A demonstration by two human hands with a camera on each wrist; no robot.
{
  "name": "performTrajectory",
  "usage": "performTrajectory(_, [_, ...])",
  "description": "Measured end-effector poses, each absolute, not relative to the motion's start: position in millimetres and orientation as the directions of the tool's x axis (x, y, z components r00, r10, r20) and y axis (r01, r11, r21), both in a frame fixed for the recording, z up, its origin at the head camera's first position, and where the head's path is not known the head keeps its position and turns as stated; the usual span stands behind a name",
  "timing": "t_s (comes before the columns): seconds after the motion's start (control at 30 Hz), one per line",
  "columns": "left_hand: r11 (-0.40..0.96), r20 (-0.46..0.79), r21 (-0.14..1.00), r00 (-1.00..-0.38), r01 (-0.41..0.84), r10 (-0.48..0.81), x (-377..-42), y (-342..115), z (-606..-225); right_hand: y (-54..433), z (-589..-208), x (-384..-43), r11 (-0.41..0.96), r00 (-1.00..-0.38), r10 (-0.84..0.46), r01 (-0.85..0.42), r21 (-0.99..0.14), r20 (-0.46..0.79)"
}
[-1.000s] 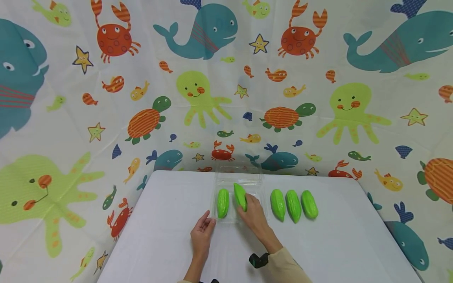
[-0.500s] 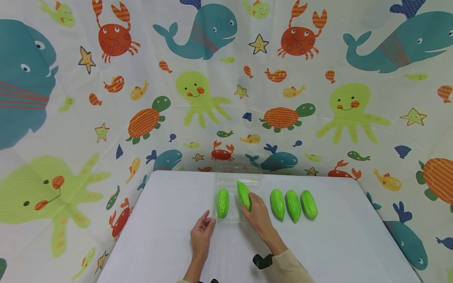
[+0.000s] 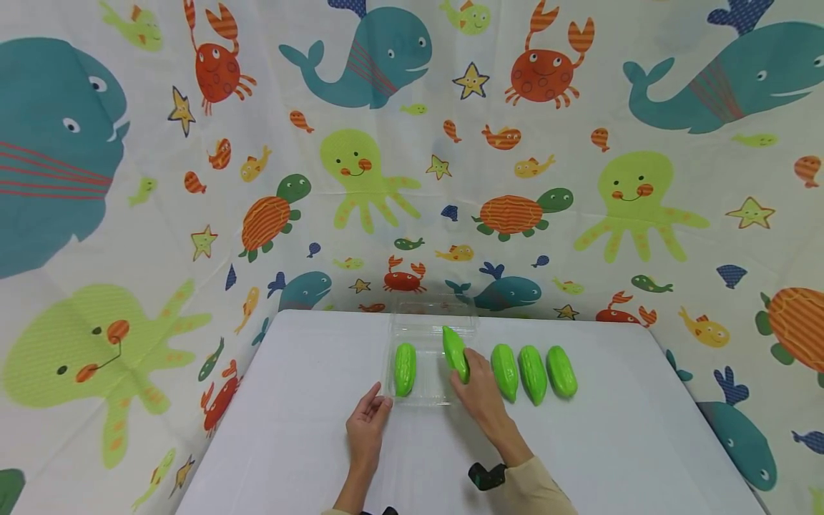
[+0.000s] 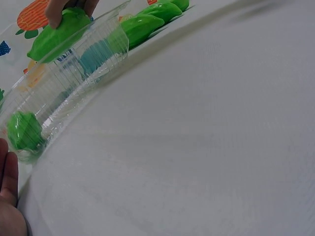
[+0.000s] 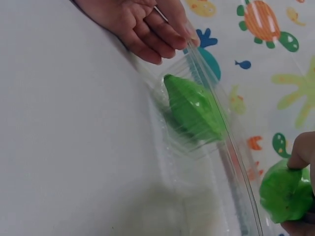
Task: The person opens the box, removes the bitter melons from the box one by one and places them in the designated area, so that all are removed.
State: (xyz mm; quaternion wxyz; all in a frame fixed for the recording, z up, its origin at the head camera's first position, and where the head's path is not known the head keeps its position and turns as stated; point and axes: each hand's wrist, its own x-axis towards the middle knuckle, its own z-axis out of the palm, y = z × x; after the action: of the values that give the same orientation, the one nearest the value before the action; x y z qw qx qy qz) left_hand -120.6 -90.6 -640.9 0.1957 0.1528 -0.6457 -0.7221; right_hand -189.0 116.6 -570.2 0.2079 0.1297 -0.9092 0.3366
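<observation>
My right hand point(image 3: 479, 386) holds a glossy, bright green ridged gourd point(image 3: 453, 352) between thumb and fingers, over the right part of a clear plastic box point(image 3: 428, 402). In the left wrist view this gourd point(image 4: 58, 35) hangs at the height of the box rim. A second green gourd point(image 5: 194, 109) lies inside the box along its left side. At the near left corner is my left hand point(image 3: 367, 433), its thumb touching the rim and its other fingers relaxed outside the wall. The lid point(image 3: 433, 311) of the box stands raised at the back.
Three more green gourds, a left one point(image 3: 505, 373), a middle one point(image 3: 533, 375) and a right one point(image 3: 563, 372), lie in a row right of the box on the white table point(image 3: 309, 379). A sea-animal print cloth point(image 3: 444, 107) hangs behind and beside the table.
My right hand has moved to the right with its gourd, from the middle of the box toward its right side. My left hand and the other gourds have stayed in place.
</observation>
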Motion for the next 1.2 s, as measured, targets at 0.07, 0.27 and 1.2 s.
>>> performTrajectory(0.07, [-0.082,0.04,0.993,-0.876,0.09,-0.48,-120,-91,-641,120,-569,-189,0.738,-0.874,-0.091,-0.381,-0.557,0.477])
performTrajectory(0.27, [-0.081,0.029,0.994,-0.876,0.078,-0.481,-120,-90,-641,128,-568,-191,0.738,-0.874,-0.076,-0.373,-0.563,0.48])
performTrajectory(1.2, [-0.104,0.026,0.991,-0.877,0.087,-0.48,-122,-90,-643,175,-564,-196,0.748,-0.845,-0.006,-0.358,-0.558,0.534])
